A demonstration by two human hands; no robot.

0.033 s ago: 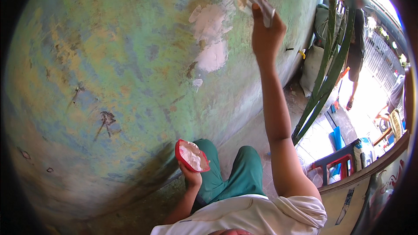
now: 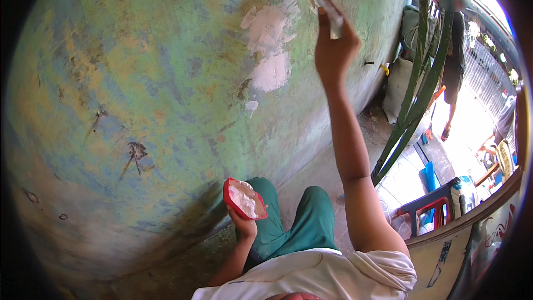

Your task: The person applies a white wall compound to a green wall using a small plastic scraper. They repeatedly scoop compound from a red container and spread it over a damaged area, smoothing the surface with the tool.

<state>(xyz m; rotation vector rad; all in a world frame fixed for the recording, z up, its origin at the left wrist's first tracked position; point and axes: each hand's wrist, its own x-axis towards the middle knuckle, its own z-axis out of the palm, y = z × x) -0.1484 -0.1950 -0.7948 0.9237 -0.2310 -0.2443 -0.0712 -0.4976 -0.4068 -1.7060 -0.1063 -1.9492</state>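
My left hand (image 2: 243, 226) is closed around a red bowl (image 2: 227, 193) held low near my knees. Thick white putty (image 2: 242, 199) lies inside it. Stretched up along the wall, my right hand (image 2: 337, 50) grips a flat putty knife (image 2: 331, 13), seen nearly edge-on. Its front edge is at the wall, smeared with pale putty, though whether it touches is hard to tell. Left of the blade, an uneven patch of whitish putty (image 2: 271, 70) covers part of the mottled green wall (image 2: 183, 94). A small separate dab sits just beneath that patch.
Long green leaves or stalks (image 2: 411, 114) rise right of my arm. Behind them are a white sack (image 2: 397, 86) and a standing person (image 2: 456, 61). A dark plastic chair or stool (image 2: 425, 211) stands at the lower right. A dark hook (image 2: 368, 63) juts from the wall.
My right hand has shifted slightly left and down, and the putty knife has tilted to a more edge-on angle. My left hand and the bowl stay in place.
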